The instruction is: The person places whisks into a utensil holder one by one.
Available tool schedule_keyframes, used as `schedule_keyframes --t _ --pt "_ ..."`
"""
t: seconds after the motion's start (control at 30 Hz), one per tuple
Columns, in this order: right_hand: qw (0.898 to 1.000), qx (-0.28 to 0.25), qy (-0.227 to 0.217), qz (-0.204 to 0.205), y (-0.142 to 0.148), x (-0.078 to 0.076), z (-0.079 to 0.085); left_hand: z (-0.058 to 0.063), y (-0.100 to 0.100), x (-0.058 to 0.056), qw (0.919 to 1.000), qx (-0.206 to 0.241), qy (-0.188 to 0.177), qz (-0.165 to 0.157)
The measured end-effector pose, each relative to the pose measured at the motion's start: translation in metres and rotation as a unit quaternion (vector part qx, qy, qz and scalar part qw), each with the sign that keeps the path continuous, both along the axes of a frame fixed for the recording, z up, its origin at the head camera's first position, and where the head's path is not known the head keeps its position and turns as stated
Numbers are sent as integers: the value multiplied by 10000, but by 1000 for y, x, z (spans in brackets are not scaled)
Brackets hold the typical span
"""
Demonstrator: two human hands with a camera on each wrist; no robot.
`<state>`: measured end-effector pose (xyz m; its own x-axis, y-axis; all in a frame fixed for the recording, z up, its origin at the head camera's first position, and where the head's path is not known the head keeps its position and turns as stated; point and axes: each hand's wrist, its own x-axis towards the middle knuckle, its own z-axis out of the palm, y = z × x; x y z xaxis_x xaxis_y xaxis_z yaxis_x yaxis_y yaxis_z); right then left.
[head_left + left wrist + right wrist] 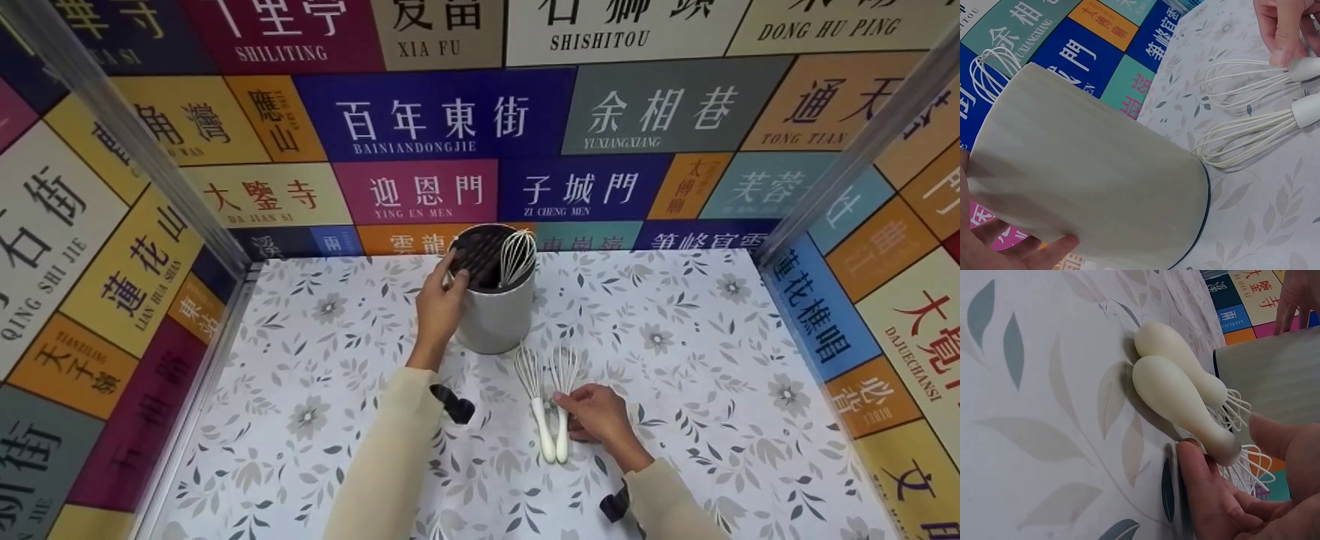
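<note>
At the far left, a side wall (112, 292) is covered with coloured signs, and a white cloth (307, 457) printed with leaves and flowers is spread in front of it. The left arm is covered by a cream sleeve (386, 457), and a small black device (454, 405) is worn at the wrist. The container (495, 322), pale grey and round, is stood upright at the back of the cloth; its left side and rim are gripped by the left hand (441, 304), whose fingers are partly bent around it. A dark slotted insert (478, 253) is seen within the rim, and a wire whisk (517, 259) is held at the right of the opening, wires up.

In front of the container, two white-handled whisks are laid side by side, wires towards its base. Whether the left whisk (546, 435) is touching the base cannot be told. The right whisk (562, 442) is pinched at the top of its handle between the thumb and forefinger of the right hand (600, 416), which is nearly closed. Farther right, another sign-covered wall (900, 300) is seen.
</note>
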<state>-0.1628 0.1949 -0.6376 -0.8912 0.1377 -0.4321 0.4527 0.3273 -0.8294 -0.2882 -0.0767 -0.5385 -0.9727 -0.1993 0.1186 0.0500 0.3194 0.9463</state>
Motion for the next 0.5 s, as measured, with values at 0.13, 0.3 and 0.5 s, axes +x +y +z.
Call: schedule_keyframes --t 0.13,0.3,0.5 --pt "9998 -163 21 -59 -2 0 -3 1 1 0 10000 -42 -38 3" --pt "9996 -268 115 -52 -3 0 -3 1 1 -1 10000 -54 -53 55" --pt "9991 -397 130 -22 -2 -1 0 1 1 -1 10000 -20 -46 54"
